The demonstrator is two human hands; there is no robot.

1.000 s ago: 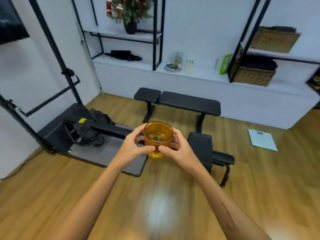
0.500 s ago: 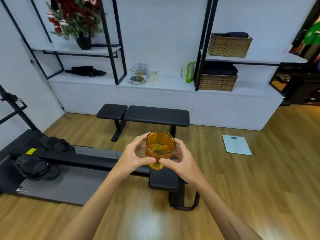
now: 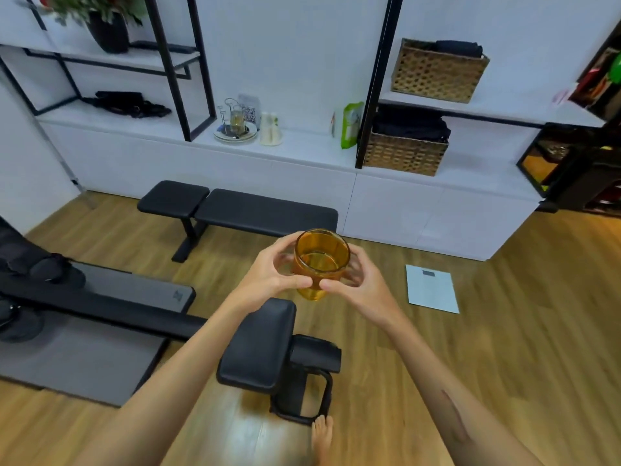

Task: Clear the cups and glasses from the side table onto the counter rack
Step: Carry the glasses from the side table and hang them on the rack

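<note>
I carry an amber glass (image 3: 321,260) upright in front of me, over the wooden floor. My left hand (image 3: 268,274) grips its left side and my right hand (image 3: 361,284) grips its right side, thumbs nearly meeting at the front. Far ahead on the white counter (image 3: 302,146) stands a wire rack (image 3: 233,117) on a round plate, with a glass hanging in it. A pale cup (image 3: 270,129) stands just right of the rack.
A black weight bench (image 3: 242,210) lies between me and the counter. A black padded seat (image 3: 258,344) of a machine is just below my arms, its rail running left. A scale (image 3: 431,288) lies on the floor at right. Woven baskets (image 3: 405,153) fill the right shelves.
The view has swung right and moved closer to the counter; the rack and bench now lie more ahead. Both hands keep the same hold on the amber glass.
</note>
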